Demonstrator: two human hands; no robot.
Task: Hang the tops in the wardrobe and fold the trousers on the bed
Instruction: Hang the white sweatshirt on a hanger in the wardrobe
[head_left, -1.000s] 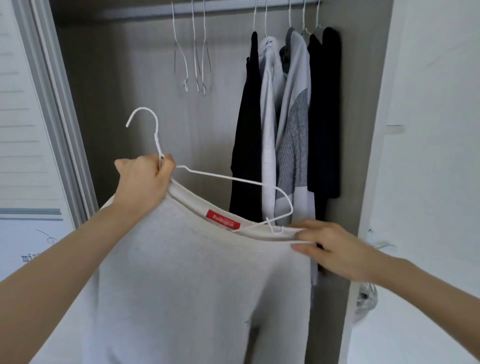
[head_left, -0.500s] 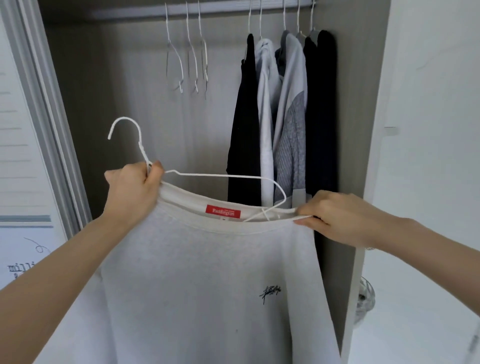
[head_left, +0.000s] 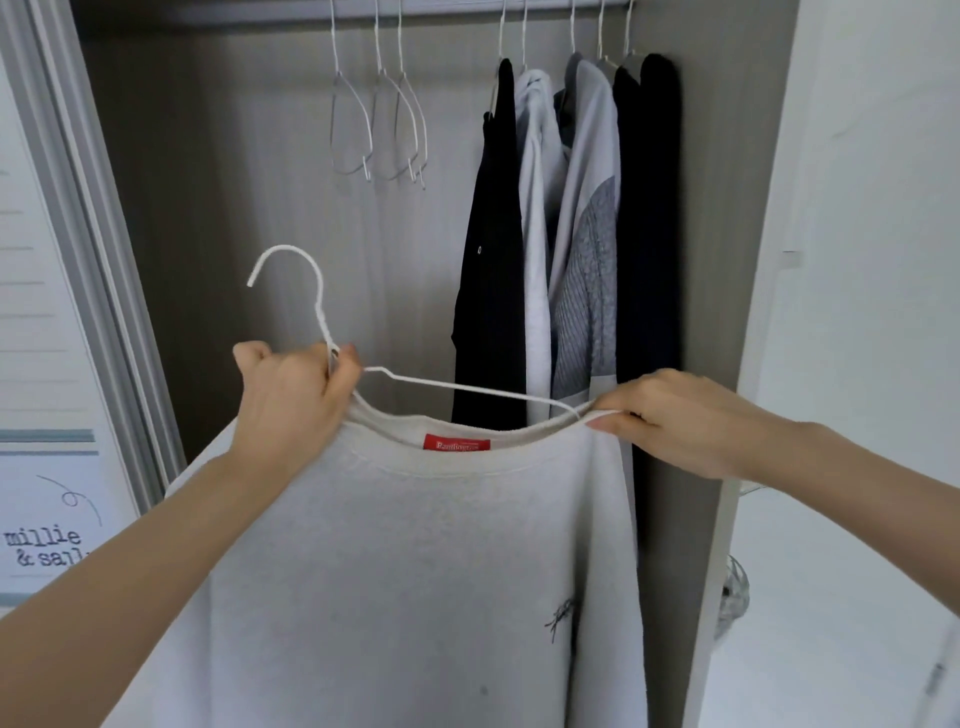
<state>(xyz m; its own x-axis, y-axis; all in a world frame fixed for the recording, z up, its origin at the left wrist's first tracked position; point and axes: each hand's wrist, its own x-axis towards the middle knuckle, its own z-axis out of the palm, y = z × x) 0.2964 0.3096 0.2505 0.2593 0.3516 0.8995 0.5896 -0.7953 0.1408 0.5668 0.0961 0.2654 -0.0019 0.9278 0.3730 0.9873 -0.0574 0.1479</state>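
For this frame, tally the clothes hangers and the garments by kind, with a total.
Empty hangers on the rail: 3
White hanger held in the left hand: 1
Black garments hanging: 2
White or grey garments hanging: at least 2; the layers overlap
White sweatshirt pinched at the collar by the right hand: 1
Total: at least 9

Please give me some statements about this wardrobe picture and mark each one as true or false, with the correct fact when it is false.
1. The left hand grips the white hanger at its neck. True.
2. The hanger's hook is already on the rail. False: it is held below the rail, free in the air.
3. The right hand pinches the collar of the cream sweatshirt. True.
4. The sweatshirt's neck label is blue. False: it is red.
5. Three empty hangers hang left of the hung clothes. True.
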